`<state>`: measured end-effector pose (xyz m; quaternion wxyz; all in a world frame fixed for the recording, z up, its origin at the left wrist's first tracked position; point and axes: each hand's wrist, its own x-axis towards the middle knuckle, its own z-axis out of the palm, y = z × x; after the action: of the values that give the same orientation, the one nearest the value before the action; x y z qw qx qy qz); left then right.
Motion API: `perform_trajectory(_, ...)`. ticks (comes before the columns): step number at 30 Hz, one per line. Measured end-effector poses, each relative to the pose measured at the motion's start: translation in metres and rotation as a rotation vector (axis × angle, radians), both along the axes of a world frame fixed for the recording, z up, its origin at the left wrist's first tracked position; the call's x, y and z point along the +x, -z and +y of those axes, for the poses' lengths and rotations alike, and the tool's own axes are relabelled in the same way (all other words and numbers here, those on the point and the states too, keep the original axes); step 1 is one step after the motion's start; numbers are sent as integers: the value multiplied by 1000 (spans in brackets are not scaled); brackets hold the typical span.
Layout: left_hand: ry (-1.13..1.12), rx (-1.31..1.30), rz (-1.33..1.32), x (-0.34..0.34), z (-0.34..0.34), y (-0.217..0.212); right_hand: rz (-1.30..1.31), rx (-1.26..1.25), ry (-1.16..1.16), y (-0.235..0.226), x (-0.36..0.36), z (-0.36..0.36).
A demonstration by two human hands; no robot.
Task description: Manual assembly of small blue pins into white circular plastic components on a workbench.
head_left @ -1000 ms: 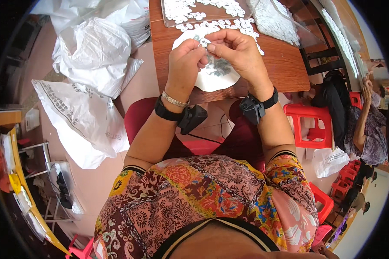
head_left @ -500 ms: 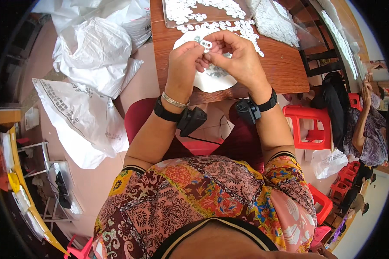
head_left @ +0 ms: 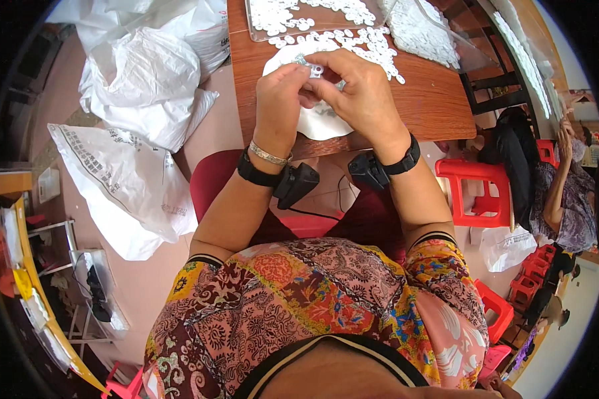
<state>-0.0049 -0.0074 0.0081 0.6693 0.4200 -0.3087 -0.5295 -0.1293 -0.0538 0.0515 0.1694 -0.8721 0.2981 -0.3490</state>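
Observation:
Above the near edge of the wooden table, a small white plastic piece with two round holes (head_left: pixel 316 70) is pinched between my two hands. My left hand (head_left: pixel 279 95) grips it from the left with thumb and fingers together. From the other side, my right hand (head_left: pixel 366 92) closes thumb and forefinger on the piece, partly covering it. Under both hands lies a round white sheet (head_left: pixel 323 128), with small greyish bits on it that my fingers partly hide. Just beyond, many loose white pieces (head_left: pixel 373 50) of a similar oval kind are scattered on the tabletop.
A clear tray (head_left: pixel 251 20) and a clear bin (head_left: pixel 422 36) at the back hold more white pieces on the table (head_left: pixel 439 110). White sacks (head_left: pixel 143 86) stand on the left. A red stool (head_left: pixel 474 173) is at the right, with another person (head_left: pixel 562 193) beyond.
My right hand has moved slightly left and its fingers have closed in over the white piece. The piece has tilted and shows less. My left hand has barely moved.

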Motion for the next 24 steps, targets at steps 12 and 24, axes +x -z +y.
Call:
perform_trajectory(12, 66, -74, 47, 8, 4, -5, 37, -47, -52, -1, -2, 0)
perform_trajectory(24, -74, -33, 60, -1, 11, -4, 1, -65, -90, 2, 4, 6)
